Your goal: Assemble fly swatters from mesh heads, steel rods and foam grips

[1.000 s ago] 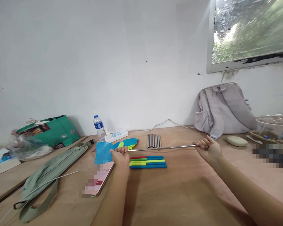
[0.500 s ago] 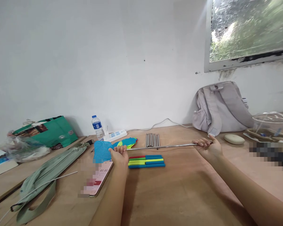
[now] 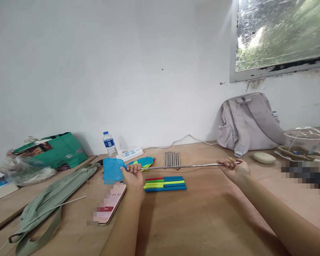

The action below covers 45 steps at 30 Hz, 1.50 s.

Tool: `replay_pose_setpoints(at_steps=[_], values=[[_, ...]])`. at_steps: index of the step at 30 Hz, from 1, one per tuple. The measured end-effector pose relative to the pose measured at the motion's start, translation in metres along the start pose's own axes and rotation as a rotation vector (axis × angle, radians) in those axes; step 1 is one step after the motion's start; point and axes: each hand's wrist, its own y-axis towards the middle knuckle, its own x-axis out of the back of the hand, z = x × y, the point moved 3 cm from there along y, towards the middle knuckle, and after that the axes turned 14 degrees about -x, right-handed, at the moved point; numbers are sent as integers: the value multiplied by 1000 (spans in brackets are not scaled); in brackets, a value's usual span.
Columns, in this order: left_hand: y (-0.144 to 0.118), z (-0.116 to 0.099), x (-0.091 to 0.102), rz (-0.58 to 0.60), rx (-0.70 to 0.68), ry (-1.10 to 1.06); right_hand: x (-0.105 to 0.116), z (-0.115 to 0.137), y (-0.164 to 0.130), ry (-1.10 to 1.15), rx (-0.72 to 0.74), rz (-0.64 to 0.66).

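A fly swatter with a blue mesh head [image 3: 112, 169] and a thin telescopic metal rod [image 3: 181, 166] is stretched level above the wooden table [image 3: 202, 220]. My left hand [image 3: 133, 175] grips it just behind the mesh head. My right hand [image 3: 233, 168] grips the rod's far end, fingers curled over it. Below the rod lie several coloured foam-handled pieces [image 3: 164, 183] in a row, and a bundle of short metal rods [image 3: 172, 159] lies behind. More coloured swatter heads [image 3: 145, 161] sit stacked behind my left hand.
A phone [image 3: 109, 204] lies beside my left forearm. A green-grey strap bag [image 3: 50, 199], a green bag [image 3: 52, 151], a water bottle [image 3: 108, 144] and a power strip [image 3: 129, 153] are at the left. A grey backpack [image 3: 249, 122], a pale oval pad [image 3: 264, 158] and a clear container [image 3: 304, 140] stand at the right.
Both hands keep hold of the swatter. The left hand and mesh head have drifted a little leftward, and the rod shows a little longer between the hands.
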Motion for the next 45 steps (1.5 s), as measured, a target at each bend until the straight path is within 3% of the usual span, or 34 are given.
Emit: replay_pose_setpoints(at_steps=[5, 9, 16, 24, 28, 30, 32, 35, 38, 45], values=[[4, 6, 2, -18, 68, -42, 0, 6, -3, -8, 73, 10], [2, 7, 4, -58, 17, -13, 2, 1, -4, -2, 70, -24], [-20, 21, -4, 95, 34, 138, -1, -31, -6, -213, -125, -33], [-26, 16, -8, 151, -31, 300, 5, -35, -7, -232, -35, -12], [-23, 15, -12, 214, 96, 334, 5, -24, -2, -225, -19, -13], [-17, 13, -7, 156, 201, 281, 4, -15, -1, -225, 22, -34], [-8, 7, 1, 54, 219, 190, 4, -5, 1, -226, 67, -68], [10, -5, 15, -54, 55, 111, 6, 6, 1, -245, 103, -131], [24, -15, 27, -144, -103, 188, 10, 16, 2, -291, 104, -180], [16, -21, 24, -296, -203, 420, 16, 30, 1, -290, 149, -193]])
